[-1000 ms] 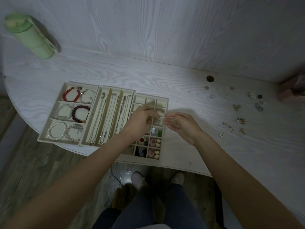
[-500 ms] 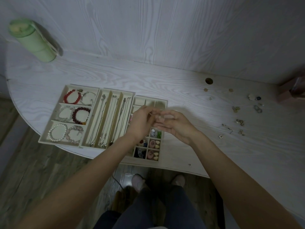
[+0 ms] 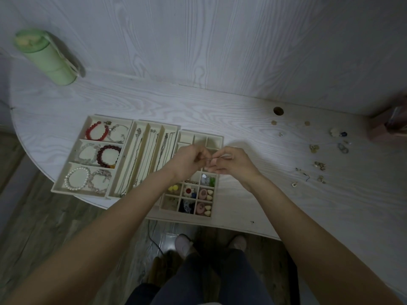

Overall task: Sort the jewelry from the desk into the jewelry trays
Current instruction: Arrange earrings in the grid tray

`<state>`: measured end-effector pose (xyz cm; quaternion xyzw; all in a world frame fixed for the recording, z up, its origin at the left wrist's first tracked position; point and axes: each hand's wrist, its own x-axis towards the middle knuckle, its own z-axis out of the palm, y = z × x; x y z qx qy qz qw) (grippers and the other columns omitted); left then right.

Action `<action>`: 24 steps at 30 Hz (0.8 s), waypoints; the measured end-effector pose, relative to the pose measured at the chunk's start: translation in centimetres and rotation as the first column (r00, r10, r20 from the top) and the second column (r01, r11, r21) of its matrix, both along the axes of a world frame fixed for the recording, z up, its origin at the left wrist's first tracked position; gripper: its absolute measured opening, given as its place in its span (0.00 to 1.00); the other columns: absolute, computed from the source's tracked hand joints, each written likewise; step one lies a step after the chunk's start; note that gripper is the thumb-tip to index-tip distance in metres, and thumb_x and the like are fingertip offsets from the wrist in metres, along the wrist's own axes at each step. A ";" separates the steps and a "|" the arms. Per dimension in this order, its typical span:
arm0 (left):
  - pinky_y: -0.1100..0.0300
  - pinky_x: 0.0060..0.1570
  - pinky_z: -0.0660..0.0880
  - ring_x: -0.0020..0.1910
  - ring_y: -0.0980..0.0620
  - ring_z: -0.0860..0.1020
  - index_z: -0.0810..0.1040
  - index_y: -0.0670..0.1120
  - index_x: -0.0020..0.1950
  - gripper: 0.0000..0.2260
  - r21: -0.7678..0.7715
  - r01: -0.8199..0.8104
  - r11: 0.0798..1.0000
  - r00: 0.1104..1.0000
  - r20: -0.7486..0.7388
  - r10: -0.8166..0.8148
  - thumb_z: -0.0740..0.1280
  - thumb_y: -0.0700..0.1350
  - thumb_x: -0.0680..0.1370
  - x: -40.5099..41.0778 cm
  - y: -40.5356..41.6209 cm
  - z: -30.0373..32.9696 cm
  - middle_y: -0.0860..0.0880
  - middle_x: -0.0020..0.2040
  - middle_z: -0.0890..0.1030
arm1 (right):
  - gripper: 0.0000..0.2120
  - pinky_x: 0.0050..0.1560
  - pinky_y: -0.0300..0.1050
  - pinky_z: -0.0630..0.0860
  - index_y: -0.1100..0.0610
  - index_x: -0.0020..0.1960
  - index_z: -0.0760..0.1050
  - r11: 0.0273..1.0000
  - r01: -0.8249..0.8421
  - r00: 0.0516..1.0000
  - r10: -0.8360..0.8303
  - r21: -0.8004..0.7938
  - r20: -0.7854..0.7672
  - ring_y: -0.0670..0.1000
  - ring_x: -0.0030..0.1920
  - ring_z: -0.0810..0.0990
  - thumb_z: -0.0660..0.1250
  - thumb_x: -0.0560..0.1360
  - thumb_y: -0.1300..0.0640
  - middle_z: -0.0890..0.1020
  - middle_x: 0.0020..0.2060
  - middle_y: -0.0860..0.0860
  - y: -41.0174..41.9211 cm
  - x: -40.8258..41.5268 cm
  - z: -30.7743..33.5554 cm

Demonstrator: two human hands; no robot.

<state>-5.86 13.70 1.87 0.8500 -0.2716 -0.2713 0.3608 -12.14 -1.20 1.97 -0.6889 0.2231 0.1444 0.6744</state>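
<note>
Bracelets (image 3: 103, 134) fill my left tray (image 3: 66, 188). Chains (image 3: 136, 164) lie beside. Over the box tray (image 3: 217, 194), my left hand (image 3: 187, 161) and right hand (image 3: 231, 161) pinch something tiny and silvery. Loose earrings (image 3: 319, 166) wait far right on the desk (image 3: 242, 119).

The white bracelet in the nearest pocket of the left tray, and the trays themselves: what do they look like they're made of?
The white bracelet: round, glossy white beads of even size, so pearls or imitation pearl; the picture cannot tell which. The left tray: cream and matt with no shine, soft-looking walls, probably a velvet-like or flocked lining over a stiff board, though that stays a guess.
</note>
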 end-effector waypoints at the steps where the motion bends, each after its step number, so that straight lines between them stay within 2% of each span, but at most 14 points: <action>1: 0.65 0.44 0.71 0.44 0.54 0.76 0.79 0.43 0.51 0.05 -0.033 -0.016 0.999 0.999 -0.048 0.014 0.65 0.37 0.78 0.0 0.1 0.0 0.48 0.45 0.80 | 0.04 0.41 0.37 0.80 0.60 0.45 0.75 0.999 -0.006 1.000 0.006 -0.034 0.004 0.47 0.34 0.83 0.66 0.75 0.68 0.83 0.37 0.56 0.0 0.1 0.1; 3: 0.65 0.44 0.72 0.42 0.54 0.76 0.78 0.45 0.48 0.04 -0.088 -0.075 0.993 0.989 -0.137 0.063 0.65 0.37 0.77 -0.1 0.1 0.1 0.50 0.41 0.79 | 0.05 0.38 0.36 0.79 0.59 0.43 0.75 0.995 -0.017 1.000 0.018 -0.099 0.014 0.45 0.33 0.82 0.66 0.75 0.68 0.83 0.36 0.54 0.1 0.3 0.1; 5: 0.65 0.45 0.73 0.42 0.53 0.77 0.77 0.45 0.47 0.05 -0.108 -0.129 0.986 0.976 -0.189 0.107 0.66 0.35 0.76 -0.2 0.2 -0.1 0.51 0.40 0.78 | 0.06 0.37 0.35 0.75 0.58 0.42 0.76 0.971 -0.053 0.997 0.064 -0.235 0.038 0.45 0.34 0.81 0.67 0.75 0.67 0.82 0.36 0.52 0.2 0.5 0.1; 7: 0.58 0.47 0.76 0.42 0.50 0.79 0.73 0.47 0.47 0.08 -0.133 -0.175 0.976 0.967 -0.211 0.144 0.67 0.34 0.75 -0.1 0.2 -0.2 0.50 0.39 0.79 | 0.04 0.40 0.36 0.74 0.57 0.43 0.77 0.903 -0.125 0.987 0.155 -0.411 0.039 0.46 0.39 0.80 0.68 0.74 0.65 0.82 0.40 0.50 0.2 0.8 0.1; 9: 0.54 0.47 0.76 0.42 0.47 0.80 0.69 0.47 0.49 0.11 -0.144 -0.203 0.969 0.962 -0.214 0.170 0.69 0.35 0.74 0.2 0.1 0.0 0.48 0.39 0.80 | 0.03 0.49 0.40 0.76 0.57 0.48 0.78 0.842 -0.216 0.966 0.257 -0.495 0.017 0.47 0.46 0.80 0.69 0.74 0.62 0.82 0.46 0.51 0.3 0.9 0.3; 11: 0.59 0.42 0.75 0.39 0.50 0.80 0.68 0.46 0.50 0.12 -0.122 -0.196 0.973 0.966 -0.192 0.171 0.69 0.36 0.74 0.6 -0.1 0.5 0.49 0.38 0.80 | 0.08 0.53 0.44 0.75 0.58 0.53 0.77 0.800 -0.290 0.939 0.343 -0.525 0.004 0.49 0.51 0.79 0.70 0.74 0.60 0.82 0.49 0.52 0.5 0.8 0.1; 13: 0.64 0.36 0.72 0.36 0.55 0.78 0.67 0.46 0.52 0.14 -0.079 -0.179 0.981 0.972 -0.167 0.164 0.70 0.37 0.73 0.9 -0.1 1.0 0.52 0.36 0.79 | 0.09 0.51 0.45 0.75 0.59 0.53 0.78 0.770 -0.308 0.928 0.373 -0.559 0.001 0.51 0.50 0.80 0.70 0.74 0.59 0.83 0.48 0.54 0.6 0.8 0.1; 15: 0.66 0.33 0.69 0.34 0.58 0.77 0.67 0.46 0.54 0.17 -0.041 -0.170 0.985 0.972 -0.172 0.161 0.72 0.38 0.72 1.3 -0.2 1.2 0.52 0.37 0.79 | 0.05 0.48 0.41 0.74 0.60 0.48 0.79 0.765 -0.276 0.930 0.366 -0.582 0.039 0.50 0.46 0.81 0.70 0.73 0.60 0.84 0.44 0.54 0.6 0.7 0.0; 17: 0.66 0.33 0.69 0.34 0.58 0.77 0.66 0.46 0.54 0.19 -0.013 -0.164 0.986 0.967 -0.201 0.158 0.73 0.40 0.72 1.5 -0.4 1.2 0.50 0.39 0.80 | 0.02 0.41 0.27 0.70 0.60 0.44 0.80 0.746 -0.239 0.924 0.371 -0.622 0.090 0.44 0.40 0.78 0.70 0.73 0.62 0.82 0.39 0.50 0.5 0.5 0.0; 18: 0.65 0.34 0.69 0.35 0.57 0.76 0.65 0.46 0.54 0.20 -0.003 -0.166 0.986 0.965 -0.205 0.162 0.74 0.41 0.71 1.6 -0.5 1.2 0.49 0.39 0.80 | 0.01 0.39 0.26 0.68 0.60 0.43 0.80 0.734 -0.221 0.920 0.375 -0.642 0.112 0.44 0.38 0.76 0.70 0.73 0.63 0.80 0.38 0.49 0.5 0.5 -0.1; 21: 0.63 0.35 0.72 0.37 0.54 0.77 0.64 0.45 0.53 0.21 -0.033 -0.211 0.977 0.951 -0.239 0.198 0.75 0.42 0.70 1.8 -0.5 1.3 0.47 0.42 0.80 | 0.07 0.36 0.30 0.67 0.54 0.39 0.78 0.778 -0.181 0.930 0.335 -0.601 0.153 0.44 0.37 0.77 0.69 0.74 0.63 0.80 0.35 0.49 0.5 0.4 -0.3; 24: 0.61 0.38 0.79 0.34 0.52 0.81 0.65 0.42 0.55 0.14 -0.206 -0.313 0.927 0.885 -0.418 0.206 0.68 0.42 0.76 1.6 -0.5 1.4 0.43 0.41 0.80 | 0.11 0.37 0.31 0.71 0.52 0.38 0.77 0.924 -0.072 0.976 0.143 -0.377 0.164 0.36 0.32 0.76 0.67 0.74 0.65 0.79 0.32 0.43 0.5 0.5 -0.4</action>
